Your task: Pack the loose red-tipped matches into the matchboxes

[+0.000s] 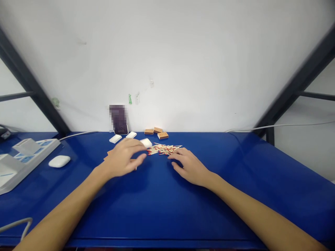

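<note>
A loose pile of red-tipped matches point(160, 149) lies on the blue table, between my two hands. My left hand point(125, 157) hovers at its left side, thumb and fingers apart and slightly blurred. Just beyond those fingertips is a small white box-like piece point(146, 142); whether they touch it I cannot tell. Under and behind the same hand, orange-brown pieces point(110, 152) are mostly hidden. My right hand point(190, 165) is at the pile's right edge, fingers loosely bent and thumb apart, with nothing visible between them.
Several small brown matchboxes point(163, 135) sit by the wall. Two white pieces point(115, 139) lie near a propped phone point(119, 120). On the left are a white rounded case point(59, 161) and a power strip point(39, 153) with plugs. Dark metal posts point(288, 76) flank the table.
</note>
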Motion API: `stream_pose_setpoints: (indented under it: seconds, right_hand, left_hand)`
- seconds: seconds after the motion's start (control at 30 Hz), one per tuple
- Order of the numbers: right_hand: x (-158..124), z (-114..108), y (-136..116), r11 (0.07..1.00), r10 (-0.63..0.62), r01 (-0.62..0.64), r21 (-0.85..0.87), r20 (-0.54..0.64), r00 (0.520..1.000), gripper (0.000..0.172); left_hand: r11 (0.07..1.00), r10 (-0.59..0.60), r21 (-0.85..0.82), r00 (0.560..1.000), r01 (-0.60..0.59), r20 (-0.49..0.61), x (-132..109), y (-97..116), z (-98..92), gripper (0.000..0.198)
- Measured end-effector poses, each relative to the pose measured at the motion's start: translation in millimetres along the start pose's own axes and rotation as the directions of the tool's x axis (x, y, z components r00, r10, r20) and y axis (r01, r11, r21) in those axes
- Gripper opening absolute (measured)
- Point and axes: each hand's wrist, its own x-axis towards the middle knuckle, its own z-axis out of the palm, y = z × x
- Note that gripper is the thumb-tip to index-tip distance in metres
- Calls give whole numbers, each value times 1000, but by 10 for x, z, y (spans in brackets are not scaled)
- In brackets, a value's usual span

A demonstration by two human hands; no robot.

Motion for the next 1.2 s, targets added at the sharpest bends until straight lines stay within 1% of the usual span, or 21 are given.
stream_pose_setpoints:
  seconds: [0.07,0.17,0.27,0.33,0.4,0.43,0.47,0.5,0.57,0.63,0.7,0.77,0.8,0.87,0.9,0.93,1.0,1.1,1.17,1.2]
  right_hand:
    - [5,4,35,999,29,-30,-13,-42,999,23]
    - [72,-32,102,999,47,-50,-20,-103,994,25]
    - [293,-97,206,996,74,-80,-31,-168,983,22]
    - [528,-114,307,995,79,-87,-46,-145,986,24]
    - [790,-84,428,992,118,-121,-42,-79,990,28]
    - [913,-51,491,986,165,-166,-24,-36,986,31]
    - [1023,-9,553,973,232,-231,-26,31,972,33]
    - [1116,37,610,964,266,-265,-32,48,963,30]
    - [1239,123,702,953,302,-300,-39,55,952,24]
    - [1283,168,753,949,314,-312,-44,50,948,23]
    - [1261,149,753,947,318,-316,-51,37,947,23]
    - [1187,74,693,949,310,-308,-60,19,951,25]
    - [1133,24,638,952,299,-298,-63,7,954,28]
    - [991,-71,472,964,259,-259,-57,-4,966,33]
    - [904,-109,363,973,226,-226,-40,-2,974,31]
    - [810,-137,238,987,160,-160,15,11,987,28]
    - [618,-165,-36,995,62,-66,73,52,997,20]
    - [398,-166,-406,995,-73,61,81,157,985,18]
    - [339,-163,-532,990,-113,94,105,194,974,21]
    - [335,-161,-541,988,-126,105,109,210,969,19]
  left_hand:
    - [985,127,-114,991,-131,-40,27,226,46,27]
    - [931,251,-276,968,-238,10,33,519,231,20]
    - [870,333,-408,940,-278,70,12,664,396,17]
    - [852,340,-452,936,-265,93,-3,681,425,17]
    - [870,298,-434,951,-234,85,-13,655,396,18]
    - [888,263,-409,962,-211,74,-16,630,372,18]
    - [906,224,-381,973,-185,60,-17,597,349,19]
    - [923,184,-352,982,-157,42,-17,557,332,20]
    - [948,103,-302,995,-99,-4,-16,456,321,21]
    - [969,-5,-248,998,-12,-68,-14,339,341,21]
    - [970,-132,-225,980,96,-149,-13,228,370,24]
    - [951,-226,-255,956,175,-186,-16,149,386,26]
    - [945,-234,-271,956,182,-176,-18,125,385,26]
    - [947,-206,-276,968,162,-141,-27,106,367,25]
    - [954,-171,-268,977,132,-127,-31,106,354,22]
    - [960,-135,-260,984,100,-120,-35,110,341,20]
    - [961,-93,-270,986,54,-136,-42,113,322,22]
    - [941,-108,-334,983,52,-151,-53,81,326,29]
    - [936,-85,-350,991,45,-99,-64,43,337,35]
    - [935,-58,-352,996,32,-63,-71,26,340,39]
